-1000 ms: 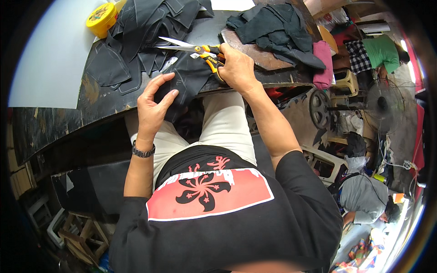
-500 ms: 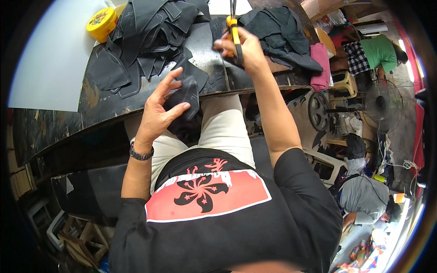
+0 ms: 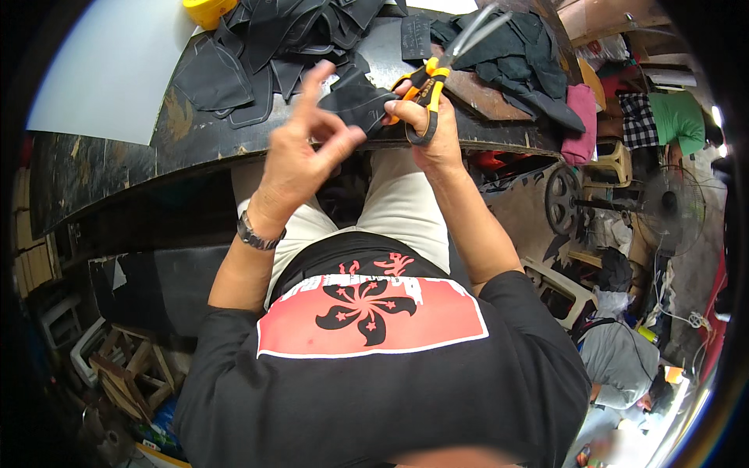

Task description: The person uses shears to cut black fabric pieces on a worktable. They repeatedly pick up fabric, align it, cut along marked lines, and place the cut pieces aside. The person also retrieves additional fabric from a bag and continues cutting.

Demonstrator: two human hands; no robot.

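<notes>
My right hand (image 3: 438, 139) is wrapped round a pair of scissors (image 3: 431, 87) with yellow and black handles. Their blades are parted and point away to the far right. A dark cut piece of material (image 3: 355, 103) with pale marks lies at the table's front edge, its right end against my right fingertips; whether they pinch it I cannot tell. Over its left side hovers my left hand (image 3: 308, 148), fingers apart and somewhat blurred, nothing seen in them. A dark watch (image 3: 257, 232) circles my left wrist.
Dark cut pieces (image 3: 289, 39) are heaped on the black table (image 3: 101, 168), beside a white sheet (image 3: 94, 70) and a yellow tub (image 3: 209, 12). Dark material (image 3: 511, 66) and a pink roll (image 3: 579, 125) lie right. Beyond are a fan (image 3: 669, 210) and two people.
My right hand has come down and nearer with the scissors, now beside my left hand. The dark piece has shifted up onto the table edge. My left hand has moved right. The view has shifted slightly.
</notes>
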